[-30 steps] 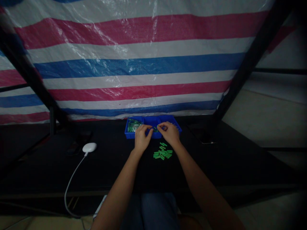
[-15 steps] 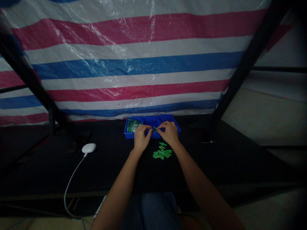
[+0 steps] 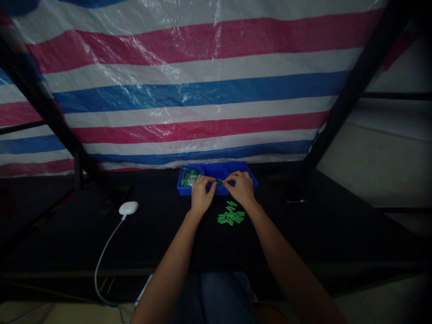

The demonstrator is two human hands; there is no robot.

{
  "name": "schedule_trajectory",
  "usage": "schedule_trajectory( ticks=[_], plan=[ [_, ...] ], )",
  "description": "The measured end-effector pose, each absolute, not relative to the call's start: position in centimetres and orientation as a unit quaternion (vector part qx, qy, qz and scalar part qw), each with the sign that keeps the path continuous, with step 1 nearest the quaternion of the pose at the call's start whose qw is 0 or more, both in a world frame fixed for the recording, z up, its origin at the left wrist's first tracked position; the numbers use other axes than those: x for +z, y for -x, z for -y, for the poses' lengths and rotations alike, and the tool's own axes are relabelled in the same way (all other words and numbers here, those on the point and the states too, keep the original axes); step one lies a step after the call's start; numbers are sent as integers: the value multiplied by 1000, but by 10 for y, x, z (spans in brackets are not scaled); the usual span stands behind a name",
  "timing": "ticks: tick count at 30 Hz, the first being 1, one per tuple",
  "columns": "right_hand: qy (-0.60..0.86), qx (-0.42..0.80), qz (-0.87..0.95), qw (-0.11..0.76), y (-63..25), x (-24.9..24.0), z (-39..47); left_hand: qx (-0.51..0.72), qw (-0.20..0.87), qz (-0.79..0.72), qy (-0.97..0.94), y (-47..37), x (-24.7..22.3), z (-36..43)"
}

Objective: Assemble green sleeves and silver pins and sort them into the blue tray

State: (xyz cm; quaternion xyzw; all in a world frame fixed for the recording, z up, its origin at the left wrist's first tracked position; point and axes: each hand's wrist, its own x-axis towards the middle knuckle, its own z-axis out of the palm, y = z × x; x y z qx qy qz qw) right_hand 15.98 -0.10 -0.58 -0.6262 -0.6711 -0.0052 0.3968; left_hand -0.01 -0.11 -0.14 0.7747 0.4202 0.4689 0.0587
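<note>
Dark tabletop (image 3: 151,234): left hand (image 3: 201,194), right hand (image 3: 241,186) at illegibly dim blue tray (image 3: 221,191).

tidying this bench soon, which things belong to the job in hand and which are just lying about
Likely the job's:
blue plastic divided tray
shiny green pieces inside it
small thin green piece between left hand and right hand
pile of short green sticks

Seemingly just lying about:
rounded white cabled device
dark flat slab at right

Red-white-blue striped tarp (image 3: 209,85) behind black table (image 3: 151,240)'s back edge. White rounded device (image 3: 128,208) left of center, inboard of back edge; white cable (image 3: 105,245) drops over front edge. Dark slab (image 3: 288,191) (phone-like, too dim to confirm) near back-right corner, by black post (image 3: 351,92).
</note>
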Motion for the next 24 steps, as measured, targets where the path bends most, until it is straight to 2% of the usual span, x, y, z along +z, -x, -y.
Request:
schedule_trajectory(
  ticks=[12, 18, 24],
  plan=[
    [629, -24, 657, 415, -162, 1, 4, 477, 61, -414, -773, 0, -2, 0],
    [597, 12, 678, 428, -170, 0, 29, 483, 62, -416, -768, 0, -3, 1],
    [630, 15, 701, 333, -186, -29, 66, 489, 65, -417, -763, -2, -2, 2]
  ],
)
